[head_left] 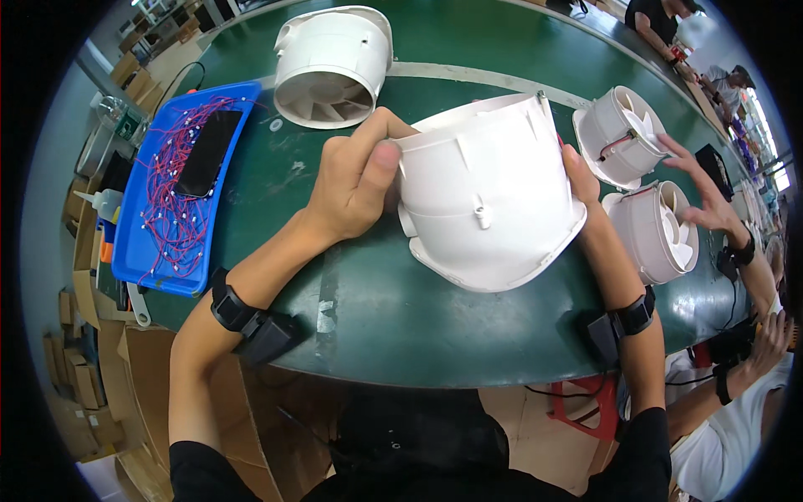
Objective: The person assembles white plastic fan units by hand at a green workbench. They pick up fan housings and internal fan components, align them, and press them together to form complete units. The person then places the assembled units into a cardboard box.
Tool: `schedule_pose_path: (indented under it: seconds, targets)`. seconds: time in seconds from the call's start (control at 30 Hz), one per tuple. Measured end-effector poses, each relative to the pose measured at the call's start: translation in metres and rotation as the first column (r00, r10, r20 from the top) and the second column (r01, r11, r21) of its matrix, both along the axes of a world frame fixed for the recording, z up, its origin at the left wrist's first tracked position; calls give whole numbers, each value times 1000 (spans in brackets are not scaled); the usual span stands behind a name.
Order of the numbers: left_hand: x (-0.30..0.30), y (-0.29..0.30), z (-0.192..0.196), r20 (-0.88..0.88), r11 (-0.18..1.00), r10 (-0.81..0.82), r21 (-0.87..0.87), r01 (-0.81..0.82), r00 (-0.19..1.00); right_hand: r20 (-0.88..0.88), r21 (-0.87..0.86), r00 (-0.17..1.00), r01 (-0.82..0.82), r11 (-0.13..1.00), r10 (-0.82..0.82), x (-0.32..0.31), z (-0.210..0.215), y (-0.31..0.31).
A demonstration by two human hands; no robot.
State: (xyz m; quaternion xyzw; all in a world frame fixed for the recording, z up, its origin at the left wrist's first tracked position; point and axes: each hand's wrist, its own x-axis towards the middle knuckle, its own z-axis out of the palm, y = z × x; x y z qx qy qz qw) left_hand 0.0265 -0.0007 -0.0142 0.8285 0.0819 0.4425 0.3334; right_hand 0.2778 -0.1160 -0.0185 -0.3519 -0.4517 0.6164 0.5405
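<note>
White, smooth, flared housing (493,188): left grip (355,180) and right grip (581,177) curl closed on its sides (tangled wires (167,219) lie left of both).

There is one left hand (351,180) and one right hand (583,177), wearing two black wrist straps (230,305) in all. There are four white fan shells (485,192), one green table (401,335), one blue tray (167,284), one black phone (207,155).

A tray (130,255) lies left on the counter (376,339), a phone (207,156) atop wires (171,238) in it; behind-left of the held housing (489,192) stands a rear housing (335,46), to its right two more housings (648,234).
</note>
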Motion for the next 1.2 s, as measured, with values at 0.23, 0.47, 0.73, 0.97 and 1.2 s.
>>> schedule_pose_path:
  seconds: [0.23,0.47,0.73,0.97,1.2]
  targets:
    - [-5,5,-3,-50,998,56,-8,-57,997,32,48,999,36,998,-37,-11,-5,8]
    - [0,6,-4,-53,990,136,-27,-138,989,205,82,974,83,993,-99,-22,14,5]
    - [2,5,-2,-45,990,135,-34,-137,990,258,82,954,133,988,-150,-25,17,3]
    - [6,4,-1,-51,969,185,-158,-191,981,215,236,920,277,931,-328,-27,5,9]
    - [19,-13,-6,-7,967,-114,-228,110,993,312,467,723,448,762,-616,-27,3,15]
